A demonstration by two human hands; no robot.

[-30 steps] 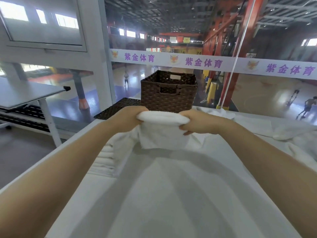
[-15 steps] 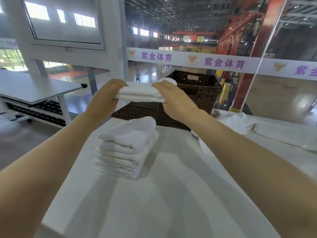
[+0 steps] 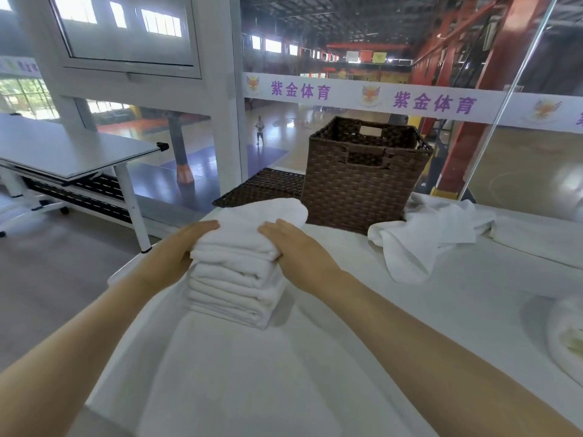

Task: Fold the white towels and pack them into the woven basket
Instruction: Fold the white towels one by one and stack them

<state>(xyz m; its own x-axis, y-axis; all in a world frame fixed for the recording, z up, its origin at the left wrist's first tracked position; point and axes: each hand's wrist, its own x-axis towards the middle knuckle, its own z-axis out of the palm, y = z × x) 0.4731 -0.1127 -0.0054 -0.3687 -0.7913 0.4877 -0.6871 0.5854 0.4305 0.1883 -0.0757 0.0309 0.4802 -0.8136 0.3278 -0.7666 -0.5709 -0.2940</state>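
Observation:
A stack of folded white towels (image 3: 233, 288) stands on the white-covered table (image 3: 284, 373). On top of it lies the newest folded towel (image 3: 252, 220). My left hand (image 3: 176, 250) holds its left end and my right hand (image 3: 299, 250) its right end, fingers over the top and thumbs tucked at the sides. The dark brown woven basket (image 3: 362, 184) stands just behind the stack, to the right. Its inside is hidden from here. A crumpled unfolded towel (image 3: 426, 234) lies right of the basket.
A flat woven lid (image 3: 265, 187) lies left of the basket at the table's far edge. A glass wall rises right behind the table. Another white table (image 3: 63, 149) stands to the left across a floor gap. More white cloth (image 3: 564, 335) sits at the right edge.
Both hands carried the folded towel from the air in front of the basket down and left onto the stack, where it now rests. My view has tilted down.

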